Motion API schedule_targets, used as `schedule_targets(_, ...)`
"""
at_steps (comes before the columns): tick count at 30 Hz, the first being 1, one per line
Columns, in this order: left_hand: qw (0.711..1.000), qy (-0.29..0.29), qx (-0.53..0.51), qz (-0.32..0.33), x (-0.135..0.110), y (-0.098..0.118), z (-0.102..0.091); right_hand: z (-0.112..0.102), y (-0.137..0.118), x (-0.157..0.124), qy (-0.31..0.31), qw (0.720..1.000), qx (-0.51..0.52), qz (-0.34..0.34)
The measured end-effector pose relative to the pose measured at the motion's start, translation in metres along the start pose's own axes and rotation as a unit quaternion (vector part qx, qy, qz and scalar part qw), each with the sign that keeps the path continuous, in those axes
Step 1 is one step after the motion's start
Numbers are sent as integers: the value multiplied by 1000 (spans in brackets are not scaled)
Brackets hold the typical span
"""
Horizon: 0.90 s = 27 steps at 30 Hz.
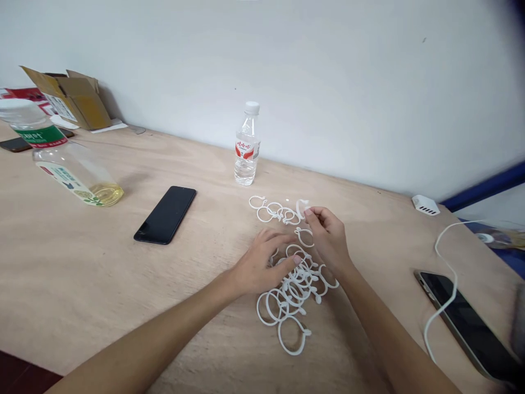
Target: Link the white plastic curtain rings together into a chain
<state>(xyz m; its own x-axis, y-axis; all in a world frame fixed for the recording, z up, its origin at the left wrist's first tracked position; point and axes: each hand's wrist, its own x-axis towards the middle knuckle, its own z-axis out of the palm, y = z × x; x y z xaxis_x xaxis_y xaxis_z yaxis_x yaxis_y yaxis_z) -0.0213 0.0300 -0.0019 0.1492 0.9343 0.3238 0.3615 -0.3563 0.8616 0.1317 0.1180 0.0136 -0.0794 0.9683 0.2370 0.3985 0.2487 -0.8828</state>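
A heap of white plastic rings [293,335], each with a small tab on its rim, lies on the wooden table in front of me. Over the upper left of this heap rests my left hand [262,262], thumb and fingers apart, touching the rings without gripping one. My right hand [328,235] pinches a white plastic ring [301,209] between thumb and forefinger, holding it tilted at the right end of a smaller group of rings [264,214]. One single ring [304,237] lies between the two groups, partly behind my right hand.
A water bottle [247,145] stands behind the rings. To the left are a black phone [166,215], a large bottle with yellow liquid [69,158] and an open cardboard box [84,101]. At right, a white cable [454,273] crosses another phone [467,323], with a white adapter [425,205] beyond.
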Motion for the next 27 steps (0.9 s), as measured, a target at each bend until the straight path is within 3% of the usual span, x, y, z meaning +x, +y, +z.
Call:
schedule_targets(6, 995, 78, -51, -37, -1, -4, 4, -14, -20, -50, -90, 980, 152, 88)
schedule_targets(12, 996, 71, -24, 47, -2, -5, 2, -11, -31, -76, -130, 964, 189, 133)
schedule_targets(19, 996, 66, -2, 64, -1, 2, 0, -14, -17, -72, -66, 987, 122, 77)
schedule_targets(27, 998, 32, -25, 54, 0, 7, -2, -13, -15, -69, -65, 988, 141, 12)
